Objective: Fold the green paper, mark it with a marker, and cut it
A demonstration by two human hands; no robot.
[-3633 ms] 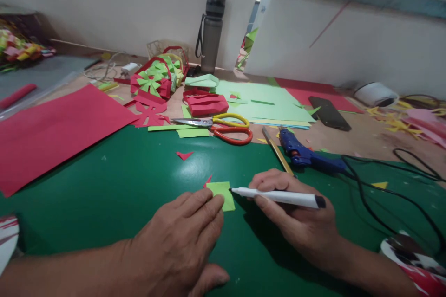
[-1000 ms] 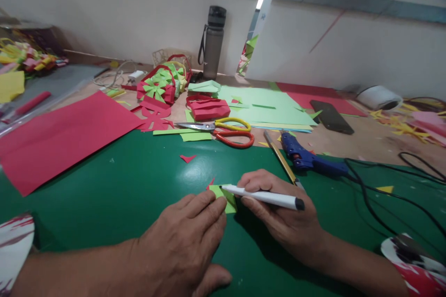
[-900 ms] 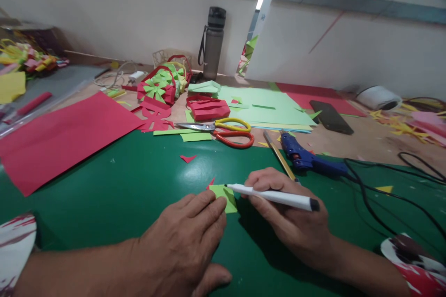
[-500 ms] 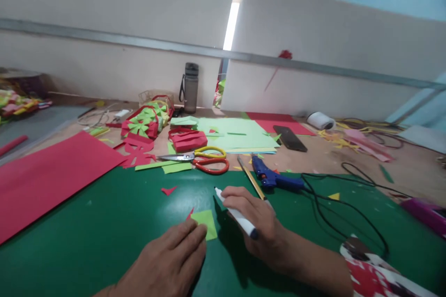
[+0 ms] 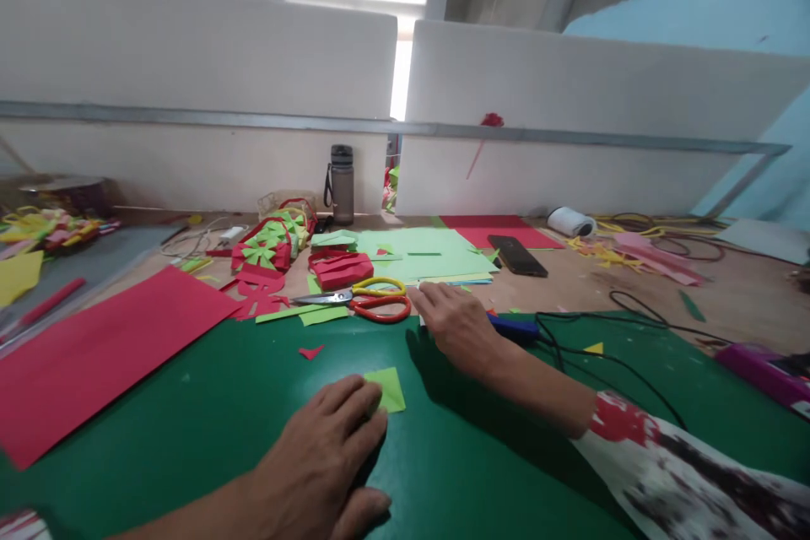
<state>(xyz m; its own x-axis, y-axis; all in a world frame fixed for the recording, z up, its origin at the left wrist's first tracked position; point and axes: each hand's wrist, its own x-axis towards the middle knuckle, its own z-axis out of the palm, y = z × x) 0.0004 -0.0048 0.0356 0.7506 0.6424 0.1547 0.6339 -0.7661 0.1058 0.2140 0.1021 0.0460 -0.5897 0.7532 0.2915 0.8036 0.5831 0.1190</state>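
My left hand point(image 5: 322, 447) lies flat on the green mat point(image 5: 208, 405), its fingertips covering the left edge of a small lime-green paper square point(image 5: 387, 388). The thumb is spread away from the fingers. Farther off, my right hand point(image 5: 459, 321) is closed, palm down, just right of the scissors point(image 5: 380, 300). White bits of the marker point(image 5: 423, 321) show at its fingers; most of the marker is hidden. That hand and forearm cover the pencil and much of the blue glue gun point(image 5: 515, 328). A red paper scrap point(image 5: 310, 352) lies beyond my left hand.
A large red sheet point(image 5: 120, 354) lies at left. Behind are red and green paper pieces point(image 5: 269, 245), pale green sheets point(image 5: 430, 249), a grey bottle point(image 5: 342, 186) and a phone point(image 5: 517, 255). The black cord point(image 5: 633, 388) curves across the right side.
My right hand has moved forward with the marker, away from the green square to beside the scissors. My left hand stays on the square. The head view has tilted up.
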